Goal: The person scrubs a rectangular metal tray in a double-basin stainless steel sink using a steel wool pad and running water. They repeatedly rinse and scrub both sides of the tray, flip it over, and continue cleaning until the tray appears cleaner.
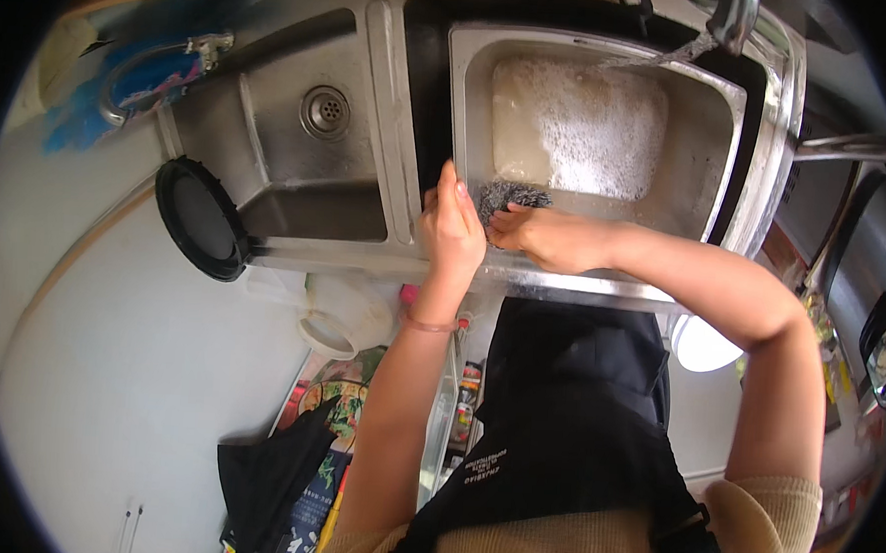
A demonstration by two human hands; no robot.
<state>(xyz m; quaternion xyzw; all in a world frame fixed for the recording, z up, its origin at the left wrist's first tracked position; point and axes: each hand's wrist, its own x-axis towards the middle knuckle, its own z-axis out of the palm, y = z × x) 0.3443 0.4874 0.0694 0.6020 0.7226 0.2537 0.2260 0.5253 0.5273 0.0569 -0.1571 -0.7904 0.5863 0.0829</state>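
Observation:
A rectangular stainless steel pan [460, 90] sits tilted inside the right sink basin, with foamy, cloudy water [601, 134] pooled over its bottom. My left hand [453, 228] grips the pan's left rim near its front corner, thumb and fingers on either side of the wall. In my right hand [550, 233] is a dark steel wool scrubber [513, 197], pressed to the inner wall at the near left of the pan. My palm and fingers hide part of the scrubber. From the faucet [734, 21] a stream of water [657, 59] runs into the pan's far side.
The left basin [291, 163] has a round drain strainer [326, 113]. A round black lid-like thing [202, 219] leans at its front left corner. Below the counter stand a white plastic container [343, 316] and a bright white round object [702, 344]. A second faucet [114, 94] is at the far left.

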